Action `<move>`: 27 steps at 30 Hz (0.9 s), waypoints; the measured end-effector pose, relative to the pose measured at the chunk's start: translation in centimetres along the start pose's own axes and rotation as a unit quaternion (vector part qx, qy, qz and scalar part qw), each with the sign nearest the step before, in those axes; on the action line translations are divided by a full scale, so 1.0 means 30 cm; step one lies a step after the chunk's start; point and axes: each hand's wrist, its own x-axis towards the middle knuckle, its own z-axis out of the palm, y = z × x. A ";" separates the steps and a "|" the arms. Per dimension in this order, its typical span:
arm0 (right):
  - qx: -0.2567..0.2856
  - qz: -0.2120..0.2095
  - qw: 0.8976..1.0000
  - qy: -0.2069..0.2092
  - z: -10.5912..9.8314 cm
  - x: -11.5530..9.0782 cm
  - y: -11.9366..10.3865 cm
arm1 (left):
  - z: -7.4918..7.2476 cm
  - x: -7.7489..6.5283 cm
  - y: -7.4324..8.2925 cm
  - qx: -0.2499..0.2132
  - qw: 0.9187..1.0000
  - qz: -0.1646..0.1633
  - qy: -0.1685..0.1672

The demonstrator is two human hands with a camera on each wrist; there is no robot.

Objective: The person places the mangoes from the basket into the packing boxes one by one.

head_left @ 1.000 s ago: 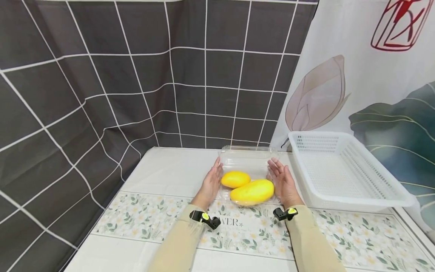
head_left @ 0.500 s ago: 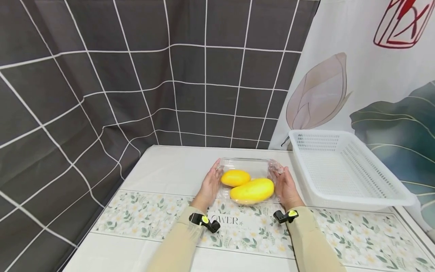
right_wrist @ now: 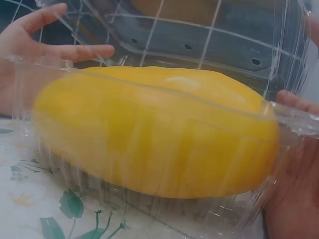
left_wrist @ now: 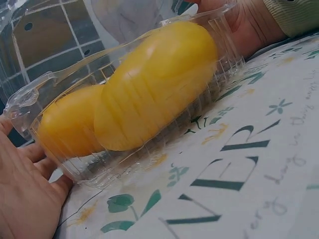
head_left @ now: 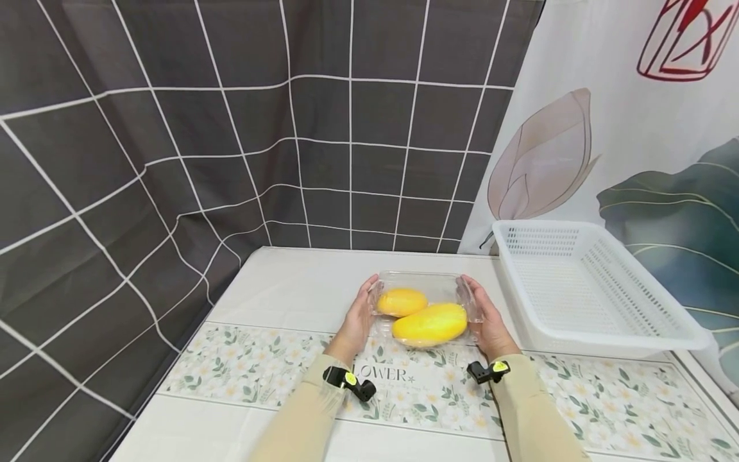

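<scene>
A clear plastic clamshell box [left_wrist: 102,172] sits on the tabletop, its hinged lid [head_left: 424,280] tilted over the fruit. Two smooth yellow fruits that look like mangoes lie inside: a smaller mango [head_left: 402,302] behind on the left, a larger mango [head_left: 430,325] in front. My left hand [head_left: 356,317] is along the left side, its extended fingers [right_wrist: 84,52] against the lid. On the opposite side, my right hand [head_left: 489,319] has its fingertips at the lid's right edge. Clear plastic and the large mango partly cover the fingers in the wrist views.
To the right stands a white perforated plastic basket [head_left: 600,341], close beside the right hand. The table [head_left: 300,289] has a floral printed band across it. Dark gridded fabric [head_left: 323,115] hangs behind and on the left, and a patterned white curtain [head_left: 623,135] hangs at the right.
The lid has swung from standing up at the back to leaning forward over the mangoes. Both hands' fingers moved with it at the sides. The mangoes stayed in place.
</scene>
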 end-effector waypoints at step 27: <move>-0.053 -0.028 0.997 -0.055 -0.010 -0.072 0.007 | 0.013 -0.047 0.013 0.119 0.992 -0.034 -0.003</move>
